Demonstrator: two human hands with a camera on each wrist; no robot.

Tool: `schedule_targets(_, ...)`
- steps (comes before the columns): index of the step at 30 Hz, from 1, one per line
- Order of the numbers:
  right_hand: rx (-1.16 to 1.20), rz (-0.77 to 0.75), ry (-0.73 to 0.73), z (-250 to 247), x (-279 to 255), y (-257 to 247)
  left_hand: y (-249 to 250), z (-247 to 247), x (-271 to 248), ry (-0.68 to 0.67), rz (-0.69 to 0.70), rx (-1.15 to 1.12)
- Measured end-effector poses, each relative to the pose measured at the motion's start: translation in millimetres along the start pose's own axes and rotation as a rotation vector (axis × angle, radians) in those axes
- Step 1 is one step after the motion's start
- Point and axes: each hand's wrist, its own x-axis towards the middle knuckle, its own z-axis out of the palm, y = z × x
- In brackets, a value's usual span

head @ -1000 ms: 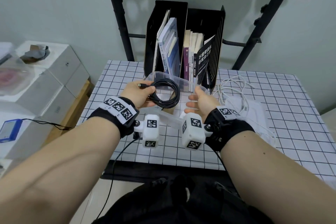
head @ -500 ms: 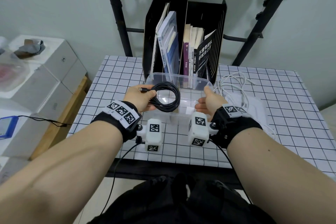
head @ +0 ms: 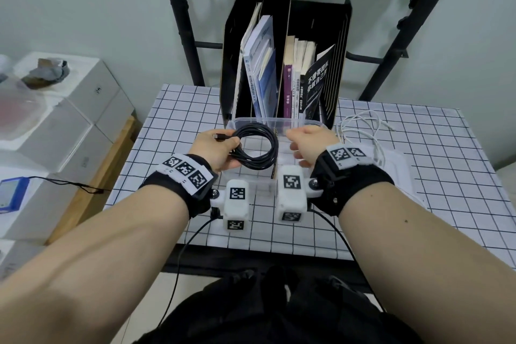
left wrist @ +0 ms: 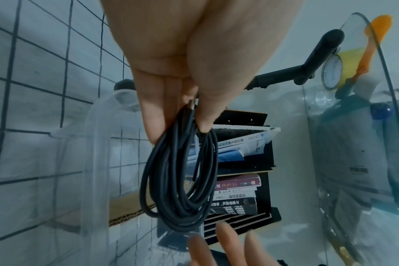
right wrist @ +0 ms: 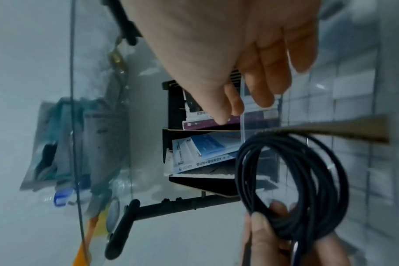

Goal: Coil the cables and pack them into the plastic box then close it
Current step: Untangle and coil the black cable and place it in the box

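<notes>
My left hand (head: 230,146) pinches a coiled black cable (head: 258,148) between thumb and fingers, and the coil hangs over the left half of the clear plastic box (head: 252,121). The left wrist view shows the same grip (left wrist: 182,126) on the black cable (left wrist: 182,180), beside the box wall (left wrist: 96,162). My right hand (head: 297,145) hovers over the box's right half with relaxed fingers (right wrist: 260,86) and holds nothing. A loose white cable (head: 363,131) lies on the table right of the box, partly on a clear lid (head: 396,167).
A brown cardboard strip (head: 275,153) stands inside the box. Black file holders with books (head: 284,64) stand right behind it, between black shelf posts (head: 178,17). White cartons (head: 69,120) are stacked left of the checked table (head: 418,204).
The box, tilted up in my right hand a second ago, now stands flat on the table. My right hand has let go and moved over it. The left hand still holds the coil.
</notes>
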Motion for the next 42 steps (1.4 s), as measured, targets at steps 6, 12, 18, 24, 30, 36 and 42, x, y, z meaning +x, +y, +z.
schedule_targets(6, 0.147, 0.131, -0.127, 23, 6, -19, 1, -3, 8, 0.045, 0.017, 0.055)
schedule_targets(12, 0.036, 0.184, -0.163, 30, 19, -15, 2, 0, 28, 0.106, 0.143, 0.42)
schedule_targets(18, -0.027, 0.175, -0.152, 23, 26, -13, 5, 21, 44, 0.036, 0.241, 0.859)
schedule_targets(24, 0.014, 0.2, -0.139, 15, 41, -9, 7, 41, 61, -0.031, 0.171, 1.128)
schedule_targets(30, 0.116, 0.254, -0.136, 12, 51, -4, 1, 56, 72, -0.105, 0.11, 1.4)
schedule_targets(36, 0.16, 0.257, -0.142, 13, 62, 2, 9, 62, 84, -0.232, -0.117, 1.545)
schedule_targets(42, 0.182, 0.248, -0.17, 17, 66, 6, 7, 60, 73, -0.247, 0.011, 1.623)
